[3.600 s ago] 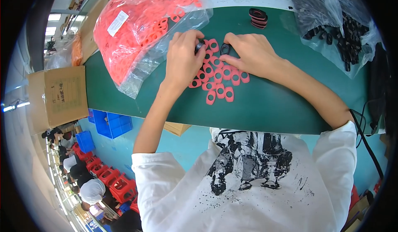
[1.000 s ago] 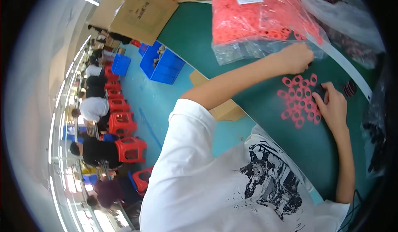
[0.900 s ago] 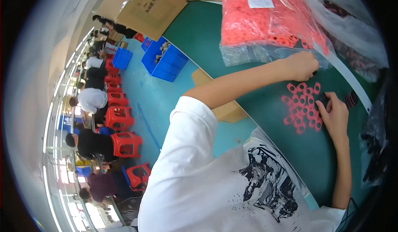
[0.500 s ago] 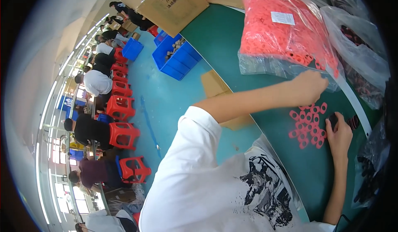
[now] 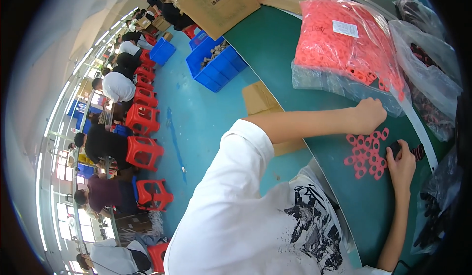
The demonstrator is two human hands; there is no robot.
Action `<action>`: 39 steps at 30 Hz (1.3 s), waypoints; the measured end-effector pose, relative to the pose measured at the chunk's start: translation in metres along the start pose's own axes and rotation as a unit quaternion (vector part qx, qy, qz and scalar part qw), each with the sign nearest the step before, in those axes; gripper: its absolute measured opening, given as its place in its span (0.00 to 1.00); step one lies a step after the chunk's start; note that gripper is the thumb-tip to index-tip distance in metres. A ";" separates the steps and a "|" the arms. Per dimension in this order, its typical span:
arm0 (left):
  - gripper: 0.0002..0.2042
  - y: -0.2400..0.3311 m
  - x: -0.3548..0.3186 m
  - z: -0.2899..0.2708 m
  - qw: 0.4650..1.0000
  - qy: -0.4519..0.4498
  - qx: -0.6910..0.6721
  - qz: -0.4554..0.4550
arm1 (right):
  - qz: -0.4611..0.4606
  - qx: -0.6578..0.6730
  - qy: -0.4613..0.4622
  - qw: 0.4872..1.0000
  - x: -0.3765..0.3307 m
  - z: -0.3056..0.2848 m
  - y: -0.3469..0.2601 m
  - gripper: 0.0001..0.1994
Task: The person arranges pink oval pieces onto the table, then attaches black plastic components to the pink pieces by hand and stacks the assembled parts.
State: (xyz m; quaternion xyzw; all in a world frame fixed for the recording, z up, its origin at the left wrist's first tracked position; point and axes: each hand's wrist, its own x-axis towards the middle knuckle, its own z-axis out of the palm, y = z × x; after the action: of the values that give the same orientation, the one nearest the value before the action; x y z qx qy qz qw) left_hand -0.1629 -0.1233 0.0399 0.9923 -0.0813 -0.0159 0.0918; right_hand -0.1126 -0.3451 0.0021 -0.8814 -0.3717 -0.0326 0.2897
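My left hand (image 5: 371,116) is closed in a fist above the green table, between a clear bag of coral-pink pieces (image 5: 341,41) and a loose group of pink pieces with oval holes (image 5: 364,153). Whatever it may hold is hidden by the fingers. To the right of the loose pieces, my right hand (image 5: 402,166) grips a small black part (image 5: 395,149) between thumb and fingers, low over the tabletop. Just beyond its fingers lies a dark stack with reddish stripes (image 5: 418,152).
Clear bags with dark parts (image 5: 432,206) line the right side of the green table (image 5: 265,36). A pale strip (image 5: 419,127) runs along there. A cardboard box (image 5: 216,4) stands at the far end. Blue bins (image 5: 216,71), red stools (image 5: 142,152) and several seated people are to the left.
The whole view has shifted slightly. My left hand has come a little away from the bag, nearer the loose pink pieces. My right hand keeps its grip on the black part.
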 end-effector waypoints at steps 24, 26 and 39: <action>0.08 0.050 0.003 -0.054 0.658 -0.017 -0.751 0.061 | -0.159 0.190 0.166 0.955 0.002 -0.058 -0.020 0.21; 0.09 0.066 0.010 -0.051 0.668 0.020 -0.743 0.037 | -0.173 0.158 0.186 0.954 -0.001 -0.059 -0.023 0.21; 0.25 0.112 0.026 -0.031 0.727 0.245 -0.639 -0.057 | -0.212 0.020 0.218 0.952 -0.007 -0.061 -0.053 0.20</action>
State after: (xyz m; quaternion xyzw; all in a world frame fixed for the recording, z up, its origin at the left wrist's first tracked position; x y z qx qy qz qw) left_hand -0.1536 -0.2303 0.0906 0.6707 0.0297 0.1747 0.7202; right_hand -0.1433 -0.3528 0.0768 -0.7477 -0.4788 -0.2770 0.3674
